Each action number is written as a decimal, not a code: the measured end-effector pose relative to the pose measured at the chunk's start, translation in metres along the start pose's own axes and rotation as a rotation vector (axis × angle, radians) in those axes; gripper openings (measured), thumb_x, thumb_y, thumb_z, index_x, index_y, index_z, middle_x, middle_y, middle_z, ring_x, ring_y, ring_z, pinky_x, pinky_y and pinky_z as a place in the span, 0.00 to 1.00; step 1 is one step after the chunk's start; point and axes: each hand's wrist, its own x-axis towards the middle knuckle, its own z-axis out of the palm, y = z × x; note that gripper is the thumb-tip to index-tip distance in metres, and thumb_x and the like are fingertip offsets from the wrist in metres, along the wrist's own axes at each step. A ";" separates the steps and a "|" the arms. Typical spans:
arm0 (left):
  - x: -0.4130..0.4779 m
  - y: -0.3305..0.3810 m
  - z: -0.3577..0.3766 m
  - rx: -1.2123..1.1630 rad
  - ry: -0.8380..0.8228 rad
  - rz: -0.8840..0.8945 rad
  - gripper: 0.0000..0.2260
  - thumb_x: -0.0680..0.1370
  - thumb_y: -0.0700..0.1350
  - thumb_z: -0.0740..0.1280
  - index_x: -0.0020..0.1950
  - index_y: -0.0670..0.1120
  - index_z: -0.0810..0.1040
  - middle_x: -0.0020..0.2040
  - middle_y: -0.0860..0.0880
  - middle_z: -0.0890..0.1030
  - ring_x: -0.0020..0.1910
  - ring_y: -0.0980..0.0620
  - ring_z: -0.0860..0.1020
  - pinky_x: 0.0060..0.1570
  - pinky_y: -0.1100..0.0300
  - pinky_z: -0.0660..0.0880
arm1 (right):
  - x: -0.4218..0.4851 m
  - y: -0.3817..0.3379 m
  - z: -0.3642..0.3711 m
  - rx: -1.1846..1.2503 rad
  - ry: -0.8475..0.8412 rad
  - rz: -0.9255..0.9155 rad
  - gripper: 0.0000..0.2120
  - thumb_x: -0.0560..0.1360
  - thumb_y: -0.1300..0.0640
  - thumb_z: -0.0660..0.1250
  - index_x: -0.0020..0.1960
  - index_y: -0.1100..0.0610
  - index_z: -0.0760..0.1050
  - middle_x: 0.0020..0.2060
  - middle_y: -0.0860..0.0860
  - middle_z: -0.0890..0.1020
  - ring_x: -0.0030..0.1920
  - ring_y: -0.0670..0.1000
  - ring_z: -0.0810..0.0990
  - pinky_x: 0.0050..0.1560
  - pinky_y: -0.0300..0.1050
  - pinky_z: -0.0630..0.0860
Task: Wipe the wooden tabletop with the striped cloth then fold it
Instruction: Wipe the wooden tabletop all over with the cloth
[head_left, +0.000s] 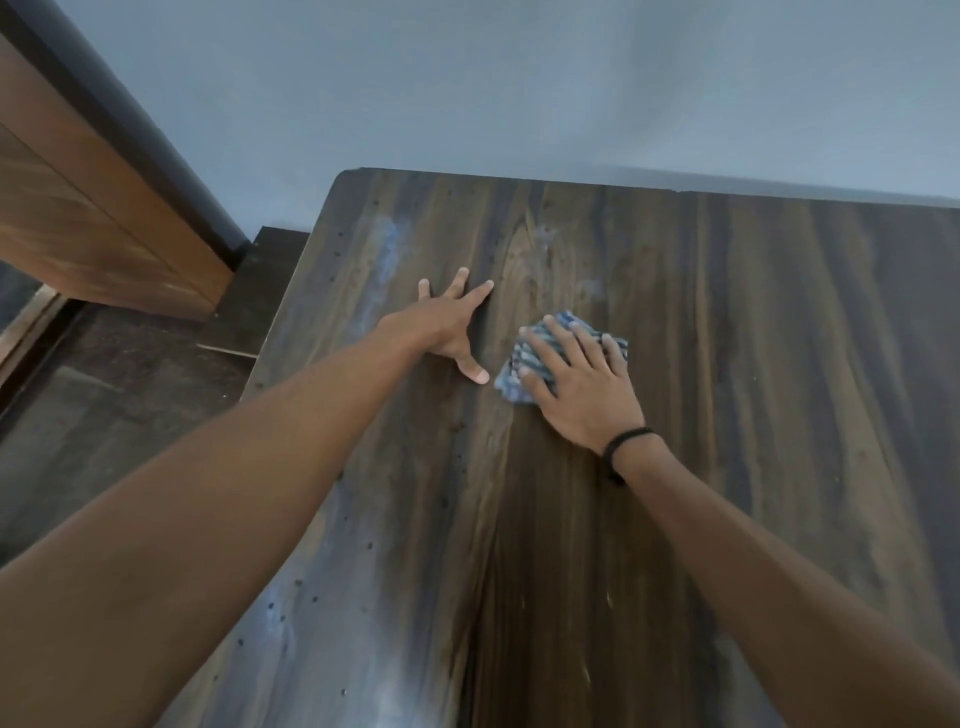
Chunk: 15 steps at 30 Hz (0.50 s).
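Two broad surfaces fill most of the view: a plain pale blue-grey wall (467, 93) at the back, and below it the dark, streaky-grained wooden counter (753, 364), whose far edge meets the wall and whose rounded far-left corner is in sight. Pale, dusty smears lie along the counter's left side and near its far middle, and small dark pits dot the left edge. Left of the counter a warm brown wooden panel with a dark border (78, 223) slants across the corner, with dark wood-patterned floor (104, 405) beneath it. Both bare forearms reach in from the near edge, and nothing lies on the wood between them. The left hand (452, 327) rests flat on the counter with fingers and thumb spread wide, holding nothing. Just beside it, apart from its thumb, the right hand (582, 384) lies palm down with straight, slightly spread fingers pressing on the small blue-and-white striped cloth (519, 358). That cloth sits bunched into a compact pad near the counter's middle, mostly covered, showing past the fingertips and beside the thumb. A thin black band (626, 441) circles the right wrist.
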 end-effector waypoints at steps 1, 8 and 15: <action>-0.001 -0.001 0.000 0.006 0.006 0.000 0.63 0.62 0.59 0.81 0.79 0.60 0.34 0.79 0.54 0.30 0.76 0.32 0.34 0.73 0.31 0.53 | -0.006 0.003 0.000 -0.015 -0.021 -0.056 0.27 0.83 0.37 0.47 0.81 0.38 0.51 0.82 0.44 0.54 0.81 0.50 0.49 0.80 0.56 0.43; 0.001 0.003 -0.003 0.034 -0.005 0.000 0.64 0.63 0.59 0.81 0.79 0.58 0.34 0.79 0.52 0.30 0.76 0.30 0.36 0.71 0.29 0.55 | 0.028 0.011 -0.006 0.047 0.064 0.205 0.27 0.83 0.38 0.48 0.81 0.41 0.53 0.81 0.48 0.55 0.81 0.54 0.51 0.79 0.59 0.42; 0.001 0.000 -0.001 0.059 0.006 0.025 0.63 0.64 0.59 0.80 0.79 0.58 0.33 0.79 0.51 0.29 0.76 0.29 0.36 0.71 0.30 0.56 | 0.026 0.043 -0.011 0.030 0.084 0.171 0.27 0.82 0.36 0.47 0.80 0.39 0.55 0.81 0.46 0.57 0.81 0.53 0.53 0.79 0.58 0.45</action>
